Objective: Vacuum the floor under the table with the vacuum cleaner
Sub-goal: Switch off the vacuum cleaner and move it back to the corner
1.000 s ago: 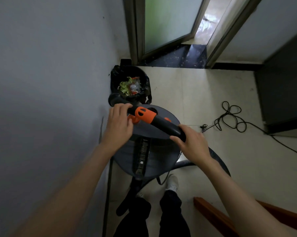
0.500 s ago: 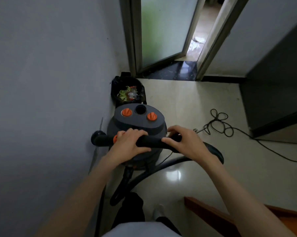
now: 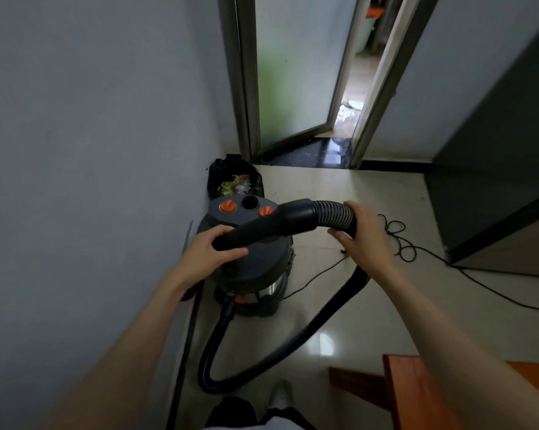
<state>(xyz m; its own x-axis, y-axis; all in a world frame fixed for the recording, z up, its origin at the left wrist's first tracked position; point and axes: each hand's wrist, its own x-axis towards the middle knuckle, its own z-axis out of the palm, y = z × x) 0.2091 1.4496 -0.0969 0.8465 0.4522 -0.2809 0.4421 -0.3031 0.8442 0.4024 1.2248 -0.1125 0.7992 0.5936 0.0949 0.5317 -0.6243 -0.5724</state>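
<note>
From your head camera, looking down: you stand in a narrow corner beside a grey wall [image 3: 85, 150], and the vacuum cleaner [image 3: 249, 259] sits on the pale tiled floor [image 3: 370, 290] straight ahead of you, just beside that wall. It is a drum-shaped canister with a dark grey domed lid over a shiny metal body. On the lid you can count two orange knobs [image 3: 228, 206], with one round black opening between them.

One black hose [image 3: 293, 342] leaves the base of the canister, loops down toward your feet, then rises to your hands. Its upper stretch is ribbed and grey where it joins a smooth black handle tube [image 3: 262, 226], which you hold level above the lid.

Your left hand [image 3: 211, 254] grips the near end of the tube, fingers and thumb curled round it. Your right hand [image 3: 362, 240] grips the ribbed section where it bends, fingers wrapped over the top and thumb underneath.

Behind the canister stands one black bin [image 3: 259, 184] lined with a bag, holding green and mixed scraps. One thin black power cord [image 3: 398, 240] lies coiled on the tiles to the right. A frosted glass door [image 3: 293, 72] is ajar ahead. One corner of an orange-brown wooden table [image 3: 417, 389] shows at lower right, and one light-coloured shoe [image 3: 279, 395] at the bottom.
</note>
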